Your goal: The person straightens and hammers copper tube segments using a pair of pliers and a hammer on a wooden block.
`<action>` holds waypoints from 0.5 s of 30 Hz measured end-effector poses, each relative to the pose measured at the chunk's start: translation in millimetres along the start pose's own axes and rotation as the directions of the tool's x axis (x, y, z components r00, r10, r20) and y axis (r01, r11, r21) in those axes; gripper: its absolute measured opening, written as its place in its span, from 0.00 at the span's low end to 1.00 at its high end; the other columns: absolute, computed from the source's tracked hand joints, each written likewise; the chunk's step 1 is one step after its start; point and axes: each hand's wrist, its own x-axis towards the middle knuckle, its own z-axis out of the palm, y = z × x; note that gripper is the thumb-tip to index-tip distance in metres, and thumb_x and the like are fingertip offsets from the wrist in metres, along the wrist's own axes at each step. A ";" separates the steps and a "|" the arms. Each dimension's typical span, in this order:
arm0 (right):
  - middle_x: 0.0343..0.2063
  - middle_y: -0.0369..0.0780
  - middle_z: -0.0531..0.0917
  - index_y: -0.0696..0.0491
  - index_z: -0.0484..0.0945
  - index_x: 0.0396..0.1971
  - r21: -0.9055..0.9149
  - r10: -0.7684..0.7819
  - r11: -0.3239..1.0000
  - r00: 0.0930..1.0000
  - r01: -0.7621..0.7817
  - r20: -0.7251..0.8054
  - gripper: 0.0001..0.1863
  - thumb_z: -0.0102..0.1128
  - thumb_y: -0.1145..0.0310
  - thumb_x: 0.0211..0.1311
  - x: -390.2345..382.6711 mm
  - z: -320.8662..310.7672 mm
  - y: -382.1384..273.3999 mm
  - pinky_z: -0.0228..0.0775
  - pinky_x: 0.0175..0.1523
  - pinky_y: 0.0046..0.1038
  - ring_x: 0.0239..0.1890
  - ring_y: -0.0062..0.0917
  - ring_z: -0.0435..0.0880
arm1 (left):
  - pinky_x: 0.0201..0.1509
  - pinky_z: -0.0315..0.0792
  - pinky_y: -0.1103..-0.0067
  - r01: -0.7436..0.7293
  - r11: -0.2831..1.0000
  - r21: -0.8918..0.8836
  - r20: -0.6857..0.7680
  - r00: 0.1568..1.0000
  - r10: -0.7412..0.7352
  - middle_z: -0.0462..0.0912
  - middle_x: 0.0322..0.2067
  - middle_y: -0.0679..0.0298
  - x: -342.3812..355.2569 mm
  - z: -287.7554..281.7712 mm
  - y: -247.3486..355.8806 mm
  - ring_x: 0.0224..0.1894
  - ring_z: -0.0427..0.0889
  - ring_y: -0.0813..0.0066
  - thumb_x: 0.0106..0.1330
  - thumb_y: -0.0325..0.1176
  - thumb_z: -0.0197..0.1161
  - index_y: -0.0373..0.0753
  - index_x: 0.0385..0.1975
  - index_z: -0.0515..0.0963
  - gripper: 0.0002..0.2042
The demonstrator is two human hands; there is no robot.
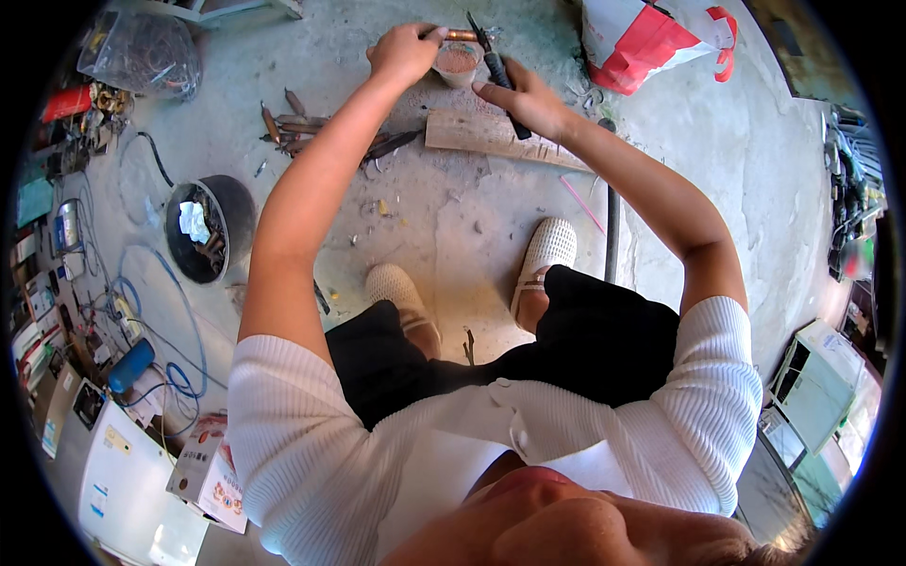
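Note:
My left hand [408, 55] reaches to the far middle, its fingers closed on a short copper-coloured tube [461, 36]. Across from it, my right hand [533, 99] grips a long black-handled tool [494, 68]; its exact kind is hard to make out. The tool's narrow far end meets or crosses the tube's right end. Just below the tube stands a small pale cup [457, 75] with reddish-brown material in it. A wooden plank [472, 132] lies on the floor nearer to me, under the lower end of the tool's handle.
Several brown-handled tools [300, 125] lie left of the plank. A black bucket [242, 212] holds scraps. Beyond it are a clear plastic bag [142, 57] and blue hose [170, 264]. A red and white bag [642, 42] stands far right, and a dark pole [612, 236] lies near my right shoe.

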 end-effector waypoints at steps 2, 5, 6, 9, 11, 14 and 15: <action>0.26 0.36 0.72 0.60 0.71 0.41 -0.029 -0.069 0.997 0.996 0.067 -0.062 0.27 0.58 0.49 0.56 0.4 -2.2 -2.8 0.61 0.37 0.24 0.32 0.20 0.69 | 0.48 0.70 0.70 0.028 0.998 -0.051 0.045 0.999 -0.026 0.83 0.39 0.60 3.4 1.4 -3.4 0.43 0.81 0.66 0.62 0.53 0.55 0.43 0.42 0.81 0.21; 0.26 0.37 0.74 0.60 0.72 0.40 0.098 0.225 0.964 0.956 -0.246 0.186 0.27 0.59 0.48 0.56 3.8 -15.9 -20.0 0.61 0.36 0.23 0.31 0.19 0.70 | 0.50 0.67 0.70 0.116 0.972 -0.204 0.146 0.985 -0.087 0.83 0.39 0.59 9.7 8.0 -14.0 0.45 0.79 0.66 0.63 0.53 0.55 0.41 0.38 0.82 0.21; 0.28 0.38 0.74 0.60 0.72 0.42 0.046 0.070 0.996 0.997 -0.072 0.038 0.28 0.59 0.49 0.56 3.5 -11.9 -12.4 0.62 0.37 0.23 0.32 0.20 0.71 | 0.51 0.66 0.70 0.134 0.953 -0.272 0.158 0.983 -0.094 0.83 0.39 0.59 9.3 9.7 -14.9 0.46 0.78 0.66 0.63 0.54 0.55 0.40 0.37 0.82 0.21; 0.33 0.41 0.76 0.62 0.68 0.48 -0.077 -0.109 0.992 0.992 0.104 -0.068 0.31 0.60 0.50 0.56 1.2 -2.1 -1.1 0.64 0.42 0.24 0.36 0.23 0.73 | 0.55 0.62 0.70 0.172 0.856 -0.488 0.201 0.976 -0.082 0.82 0.40 0.59 5.6 14.0 -22.2 0.49 0.75 0.65 0.64 0.54 0.54 0.40 0.35 0.82 0.22; 0.37 0.43 0.76 0.62 0.63 0.55 -0.044 0.203 0.979 0.951 -0.199 0.234 0.35 0.60 0.51 0.56 5.9 -12.2 -11.6 0.65 0.47 0.25 0.40 0.26 0.74 | 0.55 0.61 0.70 0.223 0.807 -0.546 0.226 0.967 -0.115 0.81 0.41 0.61 3.9 17.1 -22.7 0.48 0.74 0.66 0.64 0.54 0.54 0.40 0.34 0.82 0.21; 0.40 0.45 0.76 0.63 0.62 0.57 -0.124 -0.044 0.991 0.998 0.040 -0.033 0.37 0.60 0.52 0.55 -3.0 1.2 1.8 0.64 0.51 0.26 0.43 0.28 0.75 | 0.52 0.61 0.70 0.317 0.786 -0.531 0.270 0.942 -0.198 0.80 0.39 0.63 -2.1 16.0 -16.1 0.43 0.73 0.68 0.65 0.53 0.53 0.40 0.35 0.82 0.21; 0.37 0.44 0.77 0.63 0.66 0.53 -0.112 -0.153 0.983 0.984 0.143 -0.086 0.34 0.60 0.52 0.55 -2.7 -2.5 1.0 0.65 0.50 0.26 0.42 0.27 0.75 | 0.50 0.61 0.72 0.324 0.771 -0.548 0.292 0.938 -0.187 0.80 0.38 0.64 -7.4 8.6 -7.3 0.42 0.72 0.69 0.65 0.52 0.53 0.40 0.36 0.82 0.20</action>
